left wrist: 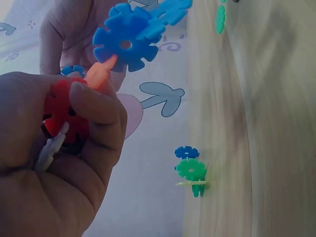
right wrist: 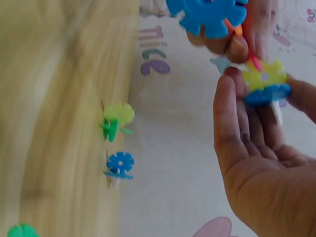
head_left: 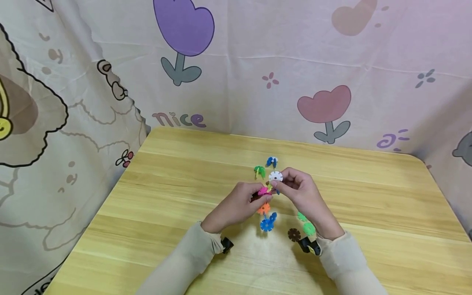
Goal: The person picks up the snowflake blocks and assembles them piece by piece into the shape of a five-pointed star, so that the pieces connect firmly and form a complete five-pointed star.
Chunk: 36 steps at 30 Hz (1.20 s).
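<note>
Both hands hold one chain of notched plastic interlocking discs above the table. My left hand (head_left: 239, 205) grips its middle, with a pink disc (head_left: 263, 191) at the fingertips and a red disc (left wrist: 66, 111) within the curled fingers. An orange disc (head_left: 264, 208) and joined blue discs (head_left: 267, 224) stick out toward me. At the other end my right hand (head_left: 307, 200) pinches a part with a white disc (head_left: 275, 176), a yellow disc (right wrist: 264, 75) and a blue disc (right wrist: 267, 95). Fingers hide some of the joints.
Behind the hands on the wooden table (head_left: 177, 172) stand a green-and-yellow disc cluster (head_left: 259, 171) and a blue-and-white one (head_left: 272, 161). Near the right wrist lie green discs (head_left: 308, 228) and a brown disc (head_left: 294, 234). A printed cloth (head_left: 250, 98) hangs behind the table.
</note>
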### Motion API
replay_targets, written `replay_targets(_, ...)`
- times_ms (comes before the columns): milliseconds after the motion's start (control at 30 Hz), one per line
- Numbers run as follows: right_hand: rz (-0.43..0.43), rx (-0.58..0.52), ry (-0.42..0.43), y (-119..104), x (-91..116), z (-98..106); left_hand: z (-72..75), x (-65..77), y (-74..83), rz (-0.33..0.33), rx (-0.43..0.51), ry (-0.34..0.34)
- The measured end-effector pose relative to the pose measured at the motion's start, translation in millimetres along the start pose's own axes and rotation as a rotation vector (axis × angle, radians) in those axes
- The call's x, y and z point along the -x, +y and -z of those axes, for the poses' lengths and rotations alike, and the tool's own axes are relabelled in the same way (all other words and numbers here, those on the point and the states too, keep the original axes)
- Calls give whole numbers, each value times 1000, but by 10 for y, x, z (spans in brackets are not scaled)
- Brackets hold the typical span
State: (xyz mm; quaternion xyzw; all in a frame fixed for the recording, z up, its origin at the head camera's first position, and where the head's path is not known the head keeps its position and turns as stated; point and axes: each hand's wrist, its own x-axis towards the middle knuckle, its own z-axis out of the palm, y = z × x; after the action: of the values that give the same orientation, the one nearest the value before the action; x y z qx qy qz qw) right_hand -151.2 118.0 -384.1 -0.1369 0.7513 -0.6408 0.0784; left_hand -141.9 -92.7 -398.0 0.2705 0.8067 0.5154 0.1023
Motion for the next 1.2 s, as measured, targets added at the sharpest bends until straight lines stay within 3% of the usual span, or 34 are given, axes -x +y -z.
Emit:
replay_targets(233, 4, 16, -4, 13, 4, -1, -10, -4, 8, -26, -26, -2)
replay_targets(433, 13, 2, -10, 12, 4, 17, 1, -14, 21, 10, -21, 3)
replay_targets(700, -2, 1, -23, 19, -24, 16, -25, -18, 3, 39, 112, -10)
replay_targets(967, 13, -11, -50, -7, -29, 82, -37, -8, -2, 80, 152, 25)
replay_targets(1200, 52, 12, -72, -2, -8, 147, -45, -30, 0, 29, 108, 58)
